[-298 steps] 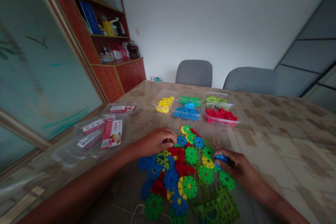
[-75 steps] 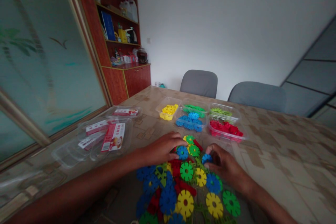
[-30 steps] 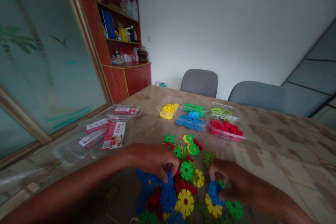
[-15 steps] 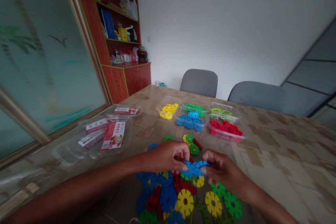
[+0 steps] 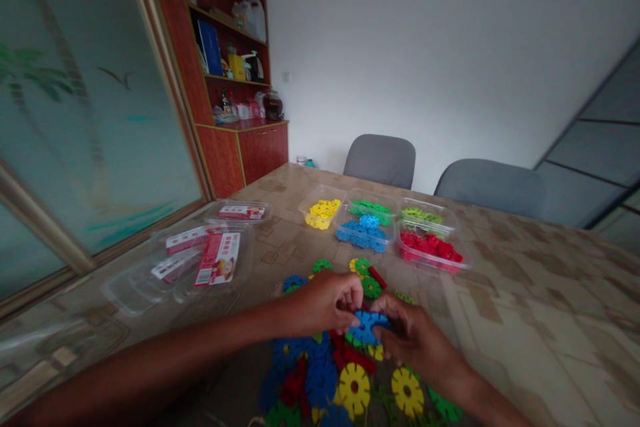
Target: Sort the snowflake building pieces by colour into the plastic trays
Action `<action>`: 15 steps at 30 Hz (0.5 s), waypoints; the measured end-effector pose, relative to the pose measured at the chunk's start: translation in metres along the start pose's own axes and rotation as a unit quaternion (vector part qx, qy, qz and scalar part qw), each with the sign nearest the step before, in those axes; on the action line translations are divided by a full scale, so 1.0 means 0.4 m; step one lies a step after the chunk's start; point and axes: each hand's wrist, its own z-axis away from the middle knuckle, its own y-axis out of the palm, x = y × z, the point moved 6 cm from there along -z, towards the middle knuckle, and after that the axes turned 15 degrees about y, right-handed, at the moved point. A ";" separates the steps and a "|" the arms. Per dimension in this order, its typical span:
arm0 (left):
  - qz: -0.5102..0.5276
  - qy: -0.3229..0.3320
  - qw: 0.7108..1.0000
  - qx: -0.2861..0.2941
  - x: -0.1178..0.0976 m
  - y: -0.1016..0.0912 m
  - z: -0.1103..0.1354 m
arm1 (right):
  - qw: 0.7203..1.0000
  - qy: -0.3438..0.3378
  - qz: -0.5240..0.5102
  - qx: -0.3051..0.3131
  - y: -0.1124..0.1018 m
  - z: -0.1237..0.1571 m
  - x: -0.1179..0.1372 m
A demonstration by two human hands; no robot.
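Note:
Above a loose pile on the table, both hands pinch blue notched discs (image 5: 369, 329), which overlap so that I cannot tell how many there are. My left hand (image 5: 333, 300) grips the left edge between thumb and curled fingers. On the right edge, the thumb and fingers of my right hand (image 5: 413, 330) are closed. Beneath them lie dark blue discs (image 5: 321, 377), yellow discs (image 5: 354, 389), red connector pieces (image 5: 294, 383) and a green disc (image 5: 444, 404) partly under my right forearm. Beyond the hands, a green disc (image 5: 371, 287) touches other small pieces.
Clear tubs with yellow pieces (image 5: 323, 210), blue pieces (image 5: 363, 233) and red pieces (image 5: 430, 248) stand farther back. Transparent lids with labels (image 5: 218, 259) lie at left. Two grey chairs (image 5: 380, 159) are behind the table (image 5: 530, 293), and a shelf cabinet (image 5: 260, 153) is at back left.
My right hand has moved left, closer to my left hand. The blue discs, side by side before, now overlap more and look like one compact shape.

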 end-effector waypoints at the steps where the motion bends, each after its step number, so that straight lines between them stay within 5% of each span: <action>1: -0.016 0.012 1.000 0.004 -0.010 -0.006 -0.002 | 1.000 -0.013 0.013 -0.010 -0.003 0.003 0.007; 7: -0.188 0.095 0.978 0.001 -0.068 -0.110 -0.015 | 0.991 -0.061 0.054 -0.102 -0.085 -0.003 0.049; 15: -0.283 0.043 0.958 0.007 -0.061 -0.238 -0.003 | 0.946 -0.076 0.087 -0.303 -0.301 -0.165 0.095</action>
